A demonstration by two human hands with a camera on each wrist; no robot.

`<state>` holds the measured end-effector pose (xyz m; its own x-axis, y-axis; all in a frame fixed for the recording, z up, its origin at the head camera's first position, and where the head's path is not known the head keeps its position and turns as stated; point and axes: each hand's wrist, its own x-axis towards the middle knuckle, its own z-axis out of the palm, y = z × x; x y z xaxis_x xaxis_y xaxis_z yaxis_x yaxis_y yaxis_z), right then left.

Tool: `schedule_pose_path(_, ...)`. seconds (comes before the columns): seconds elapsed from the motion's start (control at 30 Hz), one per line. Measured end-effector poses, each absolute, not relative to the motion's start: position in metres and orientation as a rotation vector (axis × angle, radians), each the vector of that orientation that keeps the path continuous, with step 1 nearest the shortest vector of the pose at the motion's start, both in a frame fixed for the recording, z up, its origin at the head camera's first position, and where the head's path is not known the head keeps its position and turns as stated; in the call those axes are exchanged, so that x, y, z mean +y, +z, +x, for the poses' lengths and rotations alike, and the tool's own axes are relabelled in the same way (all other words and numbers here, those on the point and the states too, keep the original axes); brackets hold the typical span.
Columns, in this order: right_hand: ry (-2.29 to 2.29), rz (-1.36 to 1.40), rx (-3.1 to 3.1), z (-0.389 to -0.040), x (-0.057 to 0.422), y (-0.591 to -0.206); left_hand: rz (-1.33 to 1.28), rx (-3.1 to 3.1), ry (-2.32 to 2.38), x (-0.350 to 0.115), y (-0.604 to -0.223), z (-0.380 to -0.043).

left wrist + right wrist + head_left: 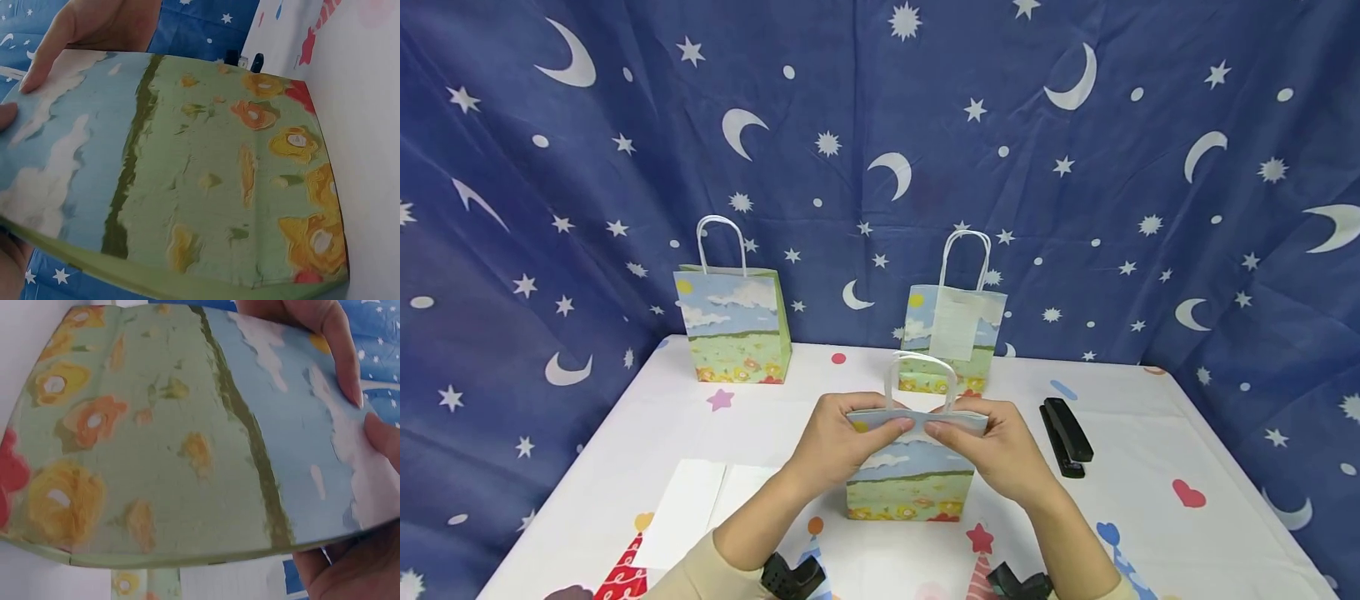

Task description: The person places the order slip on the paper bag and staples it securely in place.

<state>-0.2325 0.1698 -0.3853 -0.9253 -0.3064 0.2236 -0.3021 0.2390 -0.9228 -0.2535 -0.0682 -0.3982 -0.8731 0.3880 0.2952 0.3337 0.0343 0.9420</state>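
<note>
A small paper gift bag [910, 483] with a painted sky-and-flower-meadow print stands upright at the front middle of the table. My left hand [838, 442] pinches its top rim on the left, thumb on the front and fingers behind. On the right side of the same rim, my right hand [992, 442] pinches likewise, the two thumb tips close together. White twisted handles rise between the hands. Both wrist views look along the bag's printed front [206, 169], with thumbs near the cloud area [300, 425]. The fingers behind the rim are mostly hidden.
Two matching bags stand at the back: one left [733, 325], one right [917, 333] with a white paper [955, 325] on its front. A black stapler [1066, 437] lies to the right. White paper sheets [681, 508] lie front left. A star-print blue curtain [820, 267] hangs behind the table.
</note>
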Motion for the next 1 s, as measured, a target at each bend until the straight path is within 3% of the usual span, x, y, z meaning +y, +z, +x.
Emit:
schedule_pose_path(0.47, -1.997, -0.424, 2.543, -0.228, 0.151, -0.387, 0.793, 2.356, 2.014, -0.064, -0.398, -0.25)
schedule_pose_path(1.0, -1.991, -0.525, 2.489, -0.231, 0.155, -0.391, 0.89, 2.351, 1.999, -0.066, -0.402, -0.254)
